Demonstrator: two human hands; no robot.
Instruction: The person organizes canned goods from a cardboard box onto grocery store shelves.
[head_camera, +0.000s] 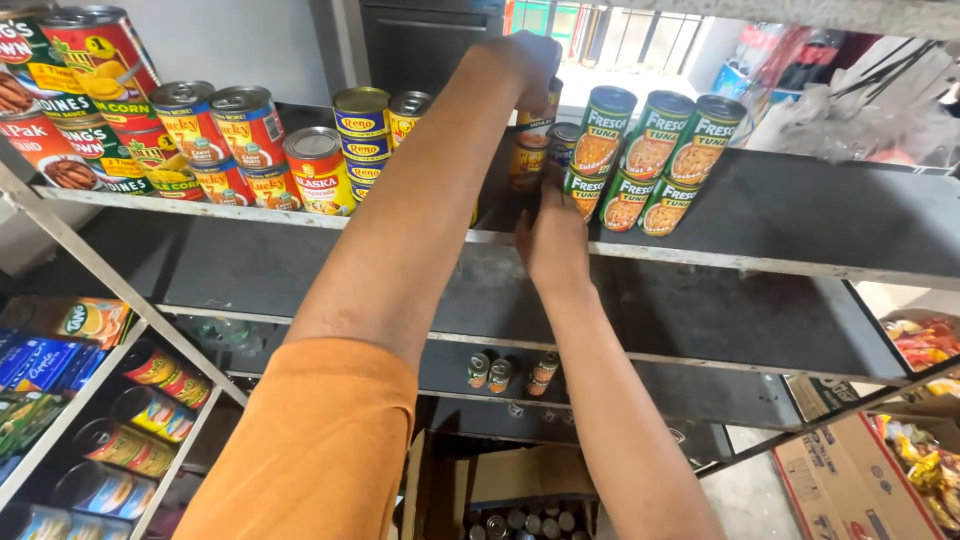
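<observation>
Dark metal shelving (800, 215) fills the view, with cardboard boxes (850, 480) seen low at the floor and an orange sleeve (320, 450) nearest the camera. Further up, the right hand (553, 240) is pressed flat, fingers together, against the lower can of a small orange stack (528, 150) at mid-shelf. Beyond it, the left hand (525, 65) is closed over the top can, green cans (650, 160) just beside, red cans (230, 140) well left.

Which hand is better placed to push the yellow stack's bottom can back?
Probably the right hand: it rests at the base of the yellow stack, while the left hand holds the top can.
</observation>
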